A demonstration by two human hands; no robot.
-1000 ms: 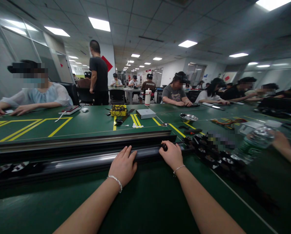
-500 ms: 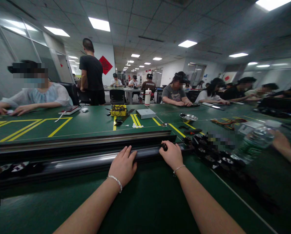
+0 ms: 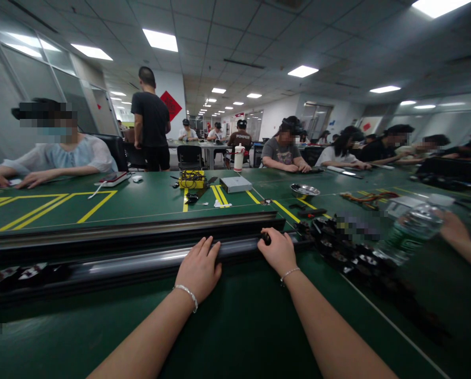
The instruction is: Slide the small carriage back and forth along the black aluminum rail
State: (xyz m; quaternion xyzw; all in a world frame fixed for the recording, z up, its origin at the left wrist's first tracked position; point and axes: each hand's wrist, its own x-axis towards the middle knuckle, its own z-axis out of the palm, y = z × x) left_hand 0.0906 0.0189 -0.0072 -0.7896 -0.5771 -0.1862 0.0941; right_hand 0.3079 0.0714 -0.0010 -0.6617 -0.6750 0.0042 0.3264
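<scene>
Rail (image 3: 140,266) under left hand (image 3: 199,271), right hand (image 3: 277,252); bowl (image 3: 304,187) beyond.

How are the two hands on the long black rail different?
The left hand lies flat, fingers stretched out; the right hand curls its fingers on a small black part. The left rests midway along the rail, the right nearer its end. Both wear a thin bracelet.

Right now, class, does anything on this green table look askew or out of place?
Only the clear plastic water bottle at the right edge: it leans steeply by a co-worker's hand. The long dark metal rail lies straight.
</scene>
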